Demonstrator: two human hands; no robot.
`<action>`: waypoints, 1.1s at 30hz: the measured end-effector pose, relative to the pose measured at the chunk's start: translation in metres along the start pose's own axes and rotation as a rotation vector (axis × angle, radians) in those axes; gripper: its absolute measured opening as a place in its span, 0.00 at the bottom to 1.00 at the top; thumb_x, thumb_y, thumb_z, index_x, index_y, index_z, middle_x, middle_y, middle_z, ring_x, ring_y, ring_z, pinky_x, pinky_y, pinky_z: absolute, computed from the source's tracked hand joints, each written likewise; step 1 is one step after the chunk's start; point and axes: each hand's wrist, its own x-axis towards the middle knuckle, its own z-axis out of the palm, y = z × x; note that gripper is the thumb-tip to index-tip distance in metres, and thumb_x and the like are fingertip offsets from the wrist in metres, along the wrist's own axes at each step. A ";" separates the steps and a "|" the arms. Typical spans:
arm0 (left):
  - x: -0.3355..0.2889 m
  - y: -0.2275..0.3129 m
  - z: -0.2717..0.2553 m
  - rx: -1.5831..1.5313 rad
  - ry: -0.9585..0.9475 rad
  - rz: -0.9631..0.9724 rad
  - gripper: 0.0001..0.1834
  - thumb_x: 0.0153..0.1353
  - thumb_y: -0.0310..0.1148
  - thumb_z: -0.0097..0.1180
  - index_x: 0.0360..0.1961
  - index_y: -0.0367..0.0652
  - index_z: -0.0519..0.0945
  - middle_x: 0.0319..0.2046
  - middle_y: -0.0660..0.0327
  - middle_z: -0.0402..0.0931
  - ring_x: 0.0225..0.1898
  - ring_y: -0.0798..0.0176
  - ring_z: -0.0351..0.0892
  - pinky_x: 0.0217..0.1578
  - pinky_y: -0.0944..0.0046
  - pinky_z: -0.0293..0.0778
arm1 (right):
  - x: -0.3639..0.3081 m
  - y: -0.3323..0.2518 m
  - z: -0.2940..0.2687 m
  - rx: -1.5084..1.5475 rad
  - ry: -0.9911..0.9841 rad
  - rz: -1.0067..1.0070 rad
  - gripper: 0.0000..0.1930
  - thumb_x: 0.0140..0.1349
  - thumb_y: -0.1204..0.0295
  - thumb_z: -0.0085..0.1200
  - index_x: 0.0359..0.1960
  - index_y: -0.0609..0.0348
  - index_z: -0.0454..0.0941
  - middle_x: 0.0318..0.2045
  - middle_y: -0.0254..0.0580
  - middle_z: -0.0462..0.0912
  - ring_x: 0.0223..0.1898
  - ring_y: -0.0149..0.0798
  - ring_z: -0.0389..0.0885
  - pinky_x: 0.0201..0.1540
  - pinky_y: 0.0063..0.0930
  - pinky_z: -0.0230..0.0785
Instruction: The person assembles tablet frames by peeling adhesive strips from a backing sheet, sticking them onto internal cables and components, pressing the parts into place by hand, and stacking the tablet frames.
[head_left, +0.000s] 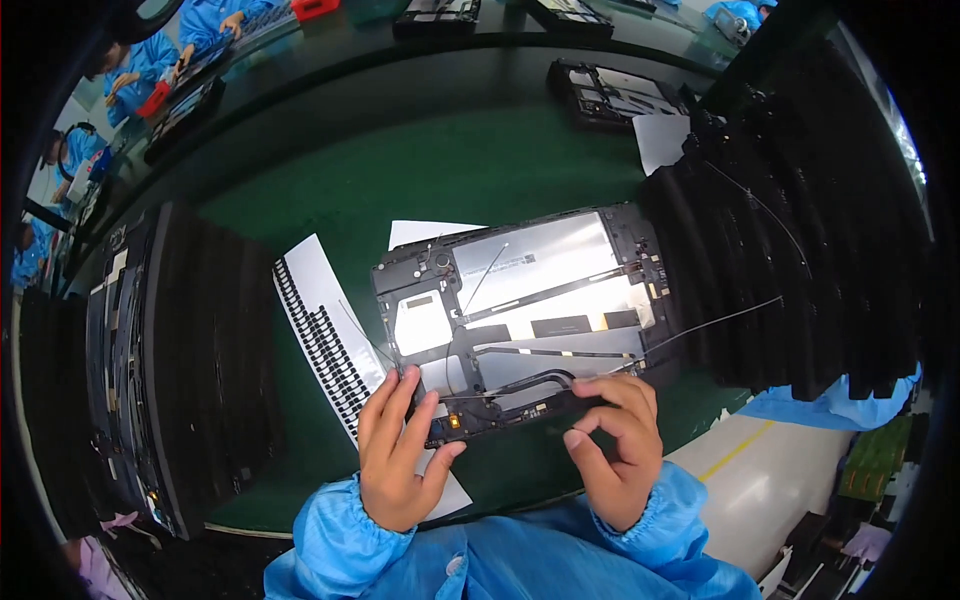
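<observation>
A tablet chassis [540, 270] with its insides exposed lies slightly turned on the green table, showing silver battery packs and flat black cables. My left hand [395, 460] is open, fingers stretched over the chassis's near left corner, with the fingertips touching its edge. At the near edge, my right hand [622, 445] has bent fingers; its index fingertip rests by a black cable [530, 380] and the thumb stands apart. A thin grey wire [715, 322] runs from near my hands out past the right side. Whether a fingertip pins the wire is hidden.
A white sheet with rows of black stickers [322, 330] lies left of the chassis. Black stacked trays [790, 240] rise at the right, and another stack [200, 370] stands at the left. Farther back are another chassis [620, 95] and co-workers in blue [140, 75].
</observation>
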 end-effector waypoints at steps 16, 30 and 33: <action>-0.001 0.006 0.001 0.052 0.027 -0.076 0.22 0.40 0.28 0.63 0.42 0.38 0.76 0.52 0.49 0.66 0.55 0.44 0.59 0.52 0.53 0.58 | 0.004 0.007 0.020 -0.125 -0.069 0.066 0.06 0.40 0.80 0.56 0.21 0.60 0.73 0.45 0.46 0.72 0.49 0.50 0.64 0.52 0.39 0.54; 0.024 0.016 0.024 0.108 -0.041 0.401 0.17 0.41 0.27 0.53 0.36 0.39 0.79 0.35 0.60 0.75 0.37 0.58 0.72 0.34 0.62 0.69 | 0.004 0.011 0.009 -0.144 -0.081 -0.008 0.07 0.37 0.81 0.58 0.21 0.60 0.76 0.40 0.43 0.75 0.45 0.47 0.69 0.48 0.36 0.61; 0.026 0.017 0.024 0.093 -0.038 0.396 0.17 0.41 0.27 0.52 0.36 0.39 0.79 0.35 0.60 0.75 0.37 0.59 0.72 0.34 0.63 0.69 | 0.004 0.014 0.004 -0.105 -0.064 0.014 0.08 0.36 0.81 0.59 0.22 0.60 0.76 0.40 0.42 0.75 0.44 0.47 0.70 0.47 0.36 0.63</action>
